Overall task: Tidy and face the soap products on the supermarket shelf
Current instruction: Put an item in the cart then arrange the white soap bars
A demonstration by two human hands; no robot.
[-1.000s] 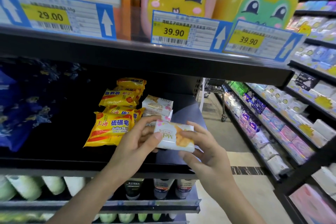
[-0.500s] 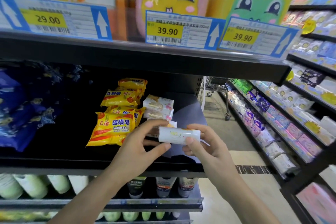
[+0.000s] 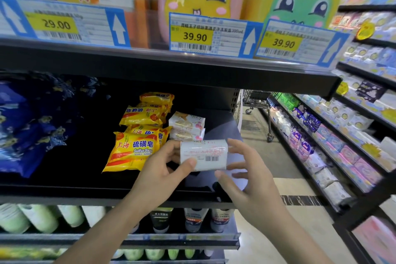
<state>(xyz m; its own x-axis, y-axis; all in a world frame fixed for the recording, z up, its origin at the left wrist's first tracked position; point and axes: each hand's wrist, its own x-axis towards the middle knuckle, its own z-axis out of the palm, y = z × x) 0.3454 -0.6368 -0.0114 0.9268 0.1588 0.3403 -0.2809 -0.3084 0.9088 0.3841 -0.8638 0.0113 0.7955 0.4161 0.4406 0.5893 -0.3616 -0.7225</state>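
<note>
At centre frame, both hands are holding one white wrapped soap bar point(image 3: 203, 154) just in front of the black shelf point(image 3: 64, 188), its barcode side facing the camera. The left hand point(image 3: 159, 174) is gripping the bar's left end, thumb on the lower front. The right hand point(image 3: 248, 180) is pinching the right end, thumb under the lower right corner. Yellow sulfur soap packets point(image 3: 134, 152) are lying stacked to the left. White soap bars point(image 3: 186, 127) are sitting piled just behind.
</note>
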